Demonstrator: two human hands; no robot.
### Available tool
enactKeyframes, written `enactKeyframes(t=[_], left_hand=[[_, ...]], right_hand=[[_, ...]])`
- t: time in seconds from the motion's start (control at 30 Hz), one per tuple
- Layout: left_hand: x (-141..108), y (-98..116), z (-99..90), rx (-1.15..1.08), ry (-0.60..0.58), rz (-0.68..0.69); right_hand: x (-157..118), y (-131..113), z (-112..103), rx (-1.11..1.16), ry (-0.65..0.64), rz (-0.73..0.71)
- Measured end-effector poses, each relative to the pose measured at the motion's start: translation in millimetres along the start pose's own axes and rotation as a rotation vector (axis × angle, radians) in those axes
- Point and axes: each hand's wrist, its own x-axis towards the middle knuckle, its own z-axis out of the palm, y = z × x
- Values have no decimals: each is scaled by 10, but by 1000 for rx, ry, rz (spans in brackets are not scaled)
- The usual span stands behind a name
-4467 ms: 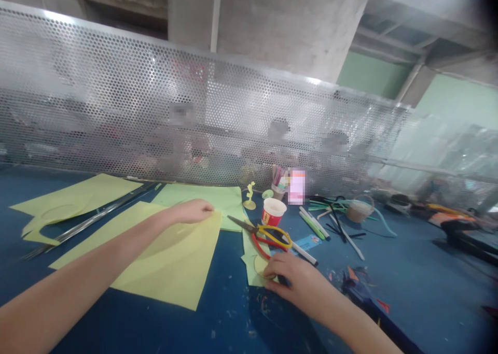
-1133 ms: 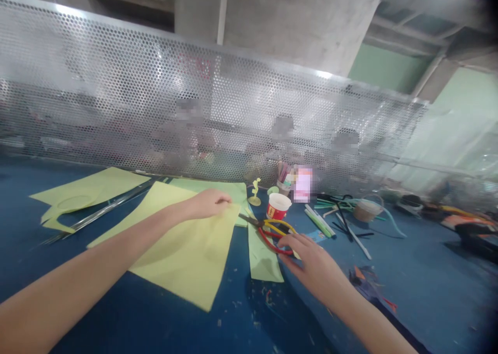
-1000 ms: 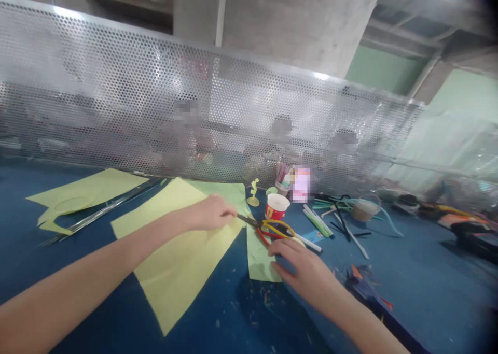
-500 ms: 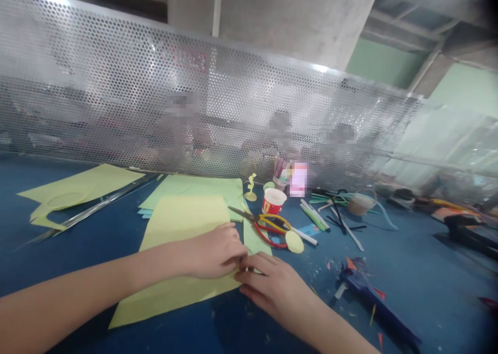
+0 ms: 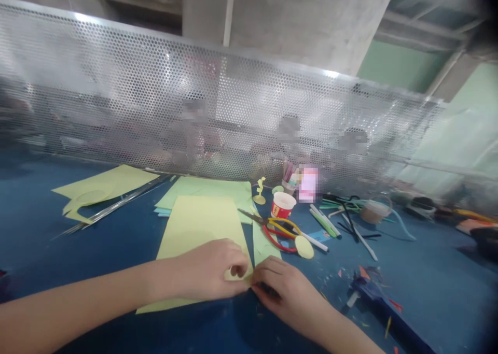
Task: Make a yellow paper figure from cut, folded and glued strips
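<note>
A sheet of yellow paper (image 5: 206, 222) lies before me, its near right corner between my two hands. My left hand (image 5: 212, 268) rests across the sheet, its curled fingers and thumb pinching the right edge. Fingertips of my right hand (image 5: 291, 292) meet the left thumb at that corner, closed on the paper's edge. Just beyond them, scissors (image 5: 272, 227) with red and yellow handles lie partly over a green paper strip (image 5: 262, 242). A small yellow paper disc (image 5: 304, 246) sits by the handles. Exactly how the corner is folded or held is hidden by the fingers.
Green sheets (image 5: 202, 188) lie under the yellow one. A red and white paper cup (image 5: 283, 204), a yellow paper figure (image 5: 260, 190), markers (image 5: 326, 222) and pipe cleaners (image 5: 350, 209) stand or lie beyond. A blue glue gun (image 5: 383, 305) is at right; a perforated metal screen (image 5: 136, 95) stands behind.
The view has shifted slightly left. My left hand has come nearer me along the sheet, and a gap now shows between its thumb and curled fingers. Both hands stay at the paper's edge.
</note>
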Motion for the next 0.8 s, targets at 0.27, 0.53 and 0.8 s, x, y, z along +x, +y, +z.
enactKeyframes(t=[0.27, 0.53, 0.8], left_hand=[[-530, 108, -27, 97, -132, -151], [-816, -16, 62, 64, -44, -156], [-888, -37, 81, -35, 36, -216]], right_hand=[[6, -83, 64, 70, 29, 83], [6, -131, 143, 88, -15, 108], [-8, -109, 194, 143, 32, 121]])
